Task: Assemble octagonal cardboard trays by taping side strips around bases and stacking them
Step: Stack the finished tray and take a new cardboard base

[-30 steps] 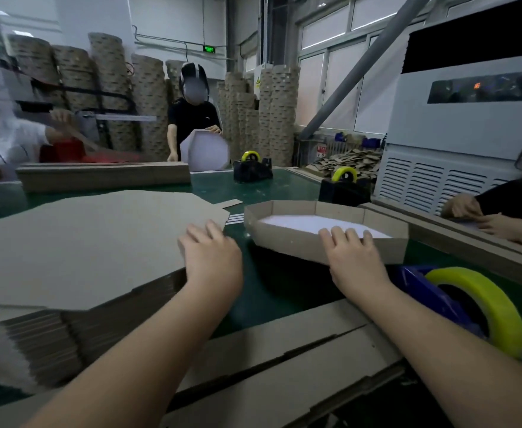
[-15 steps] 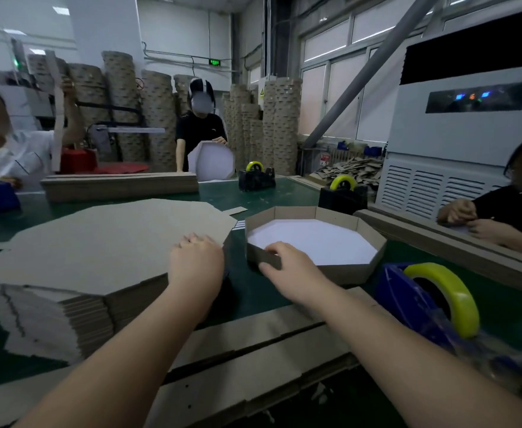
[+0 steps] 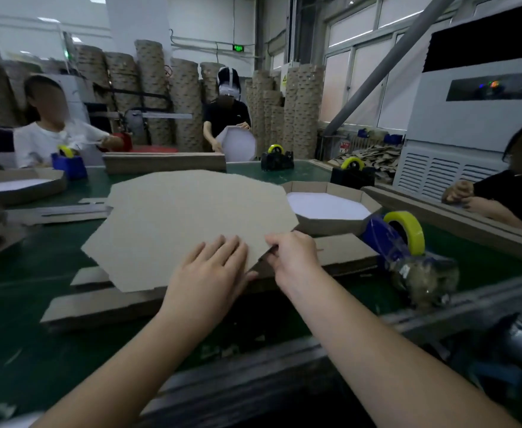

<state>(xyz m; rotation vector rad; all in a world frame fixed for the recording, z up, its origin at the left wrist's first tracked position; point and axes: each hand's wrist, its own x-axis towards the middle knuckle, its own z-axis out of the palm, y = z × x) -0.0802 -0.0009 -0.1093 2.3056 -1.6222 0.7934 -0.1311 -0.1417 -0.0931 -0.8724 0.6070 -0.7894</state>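
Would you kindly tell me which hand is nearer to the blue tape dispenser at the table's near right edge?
Right. The right hand pinches the cardboard sheet at its corner, just left of the dispenser. The left hand lies flat on that sheet, farther left.

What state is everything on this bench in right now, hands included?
octagonal base, brown face up, no sides taped on
left hand, flat on the octagonal base, fingers straight
right hand, pinching the octagonal base at its near right edge
finished tray, sides up, white inside, empty
side strips, lying flat, partly under the octagonal base
blue tape dispenser, yellow roll loaded, untouched
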